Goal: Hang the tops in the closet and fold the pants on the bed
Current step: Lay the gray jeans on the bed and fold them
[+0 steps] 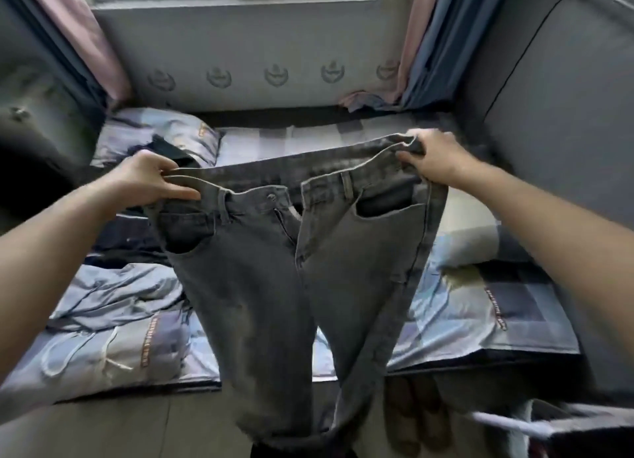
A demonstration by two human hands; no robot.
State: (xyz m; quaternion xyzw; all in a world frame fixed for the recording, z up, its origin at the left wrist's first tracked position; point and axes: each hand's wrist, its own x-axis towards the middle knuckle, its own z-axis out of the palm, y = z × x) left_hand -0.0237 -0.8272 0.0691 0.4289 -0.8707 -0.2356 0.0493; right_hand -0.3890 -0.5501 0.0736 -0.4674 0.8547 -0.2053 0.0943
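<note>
We see a pair of grey jeans (295,262) held up in the middle of the frame, stretched by the waistband between two bare hands, in front of and above the bed (463,313). The left hand (147,180), at centre left, pinches the waistband's left end, thumb lying along the front of the band and fingers curled behind it. The right hand (434,157), a little higher at centre right, has its fingers wrapped over the waistband's right end, bunching the denim there. Both hands are closed on the cloth, so the waist runs tilted — lower on the left, higher on the right.

The fly is open; the button sits just left of the gap and the zip shows below it. Both front pockets face us. The two legs hang down toward the bottom of the frame, the left one straight, the right one twisted so its side seam turns toward us; their hems are at or below the bottom edge, and we cannot tell whether they touch the floor.

Behind the jeans the bed carries a blue-and-grey patchwork cover. A light blue hoodie (113,296) with white drawstrings lies crumpled at lower left, a dark garment (130,238) just above it, and a pillow (157,135) in the same print at upper left. Curtains (417,42) — pink and blue — hang at both upper corners.
</note>
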